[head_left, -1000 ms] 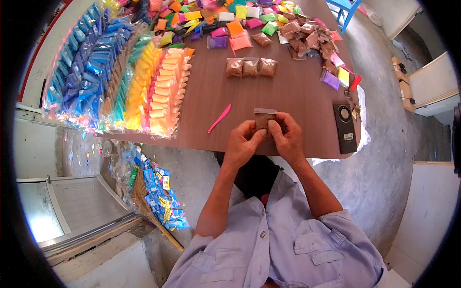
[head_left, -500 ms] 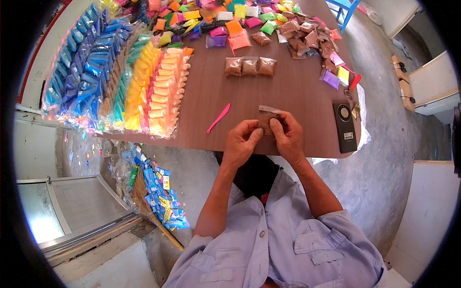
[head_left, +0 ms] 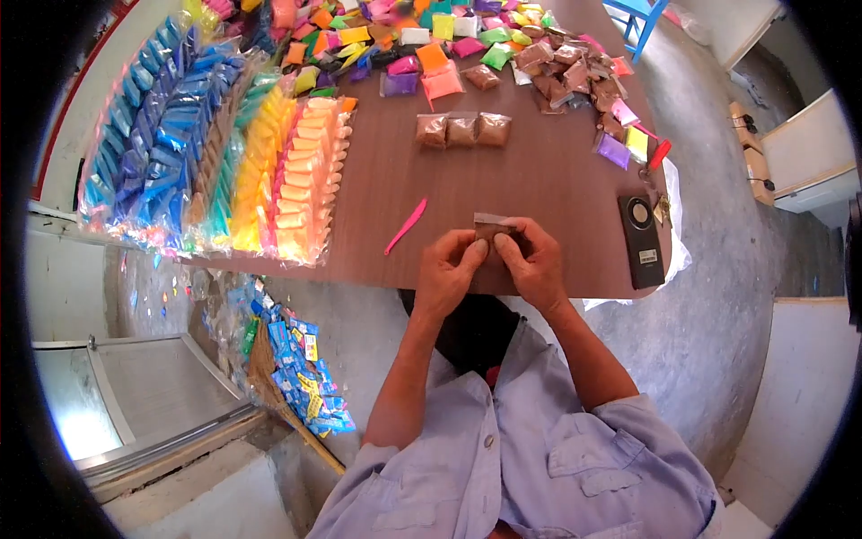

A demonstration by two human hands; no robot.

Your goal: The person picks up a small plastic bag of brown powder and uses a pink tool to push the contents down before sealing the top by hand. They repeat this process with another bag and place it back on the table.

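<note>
Near the table's front edge, my left hand and my right hand are both closed on one small clear packet of brown clay-like stuff. My thumbs press its near side, and the fingers cover much of it. The packet's clear top edge sticks up beyond my fingertips. Farther back on the table, three similar brown packets lie side by side in a row. To the left of my hands lies a pink plastic knife, touched by neither hand.
Rows of bagged colored packets cover the table's left side. Loose colored packets and a pile of brown packets lie at the back. A black phone-like device rests at the right edge. Blue wrappers and a broom are on the floor.
Both hands still grip the packet, which has shifted slightly left and down in view. My thumbs and fingers have drawn closer together over it, covering more of it.
</note>
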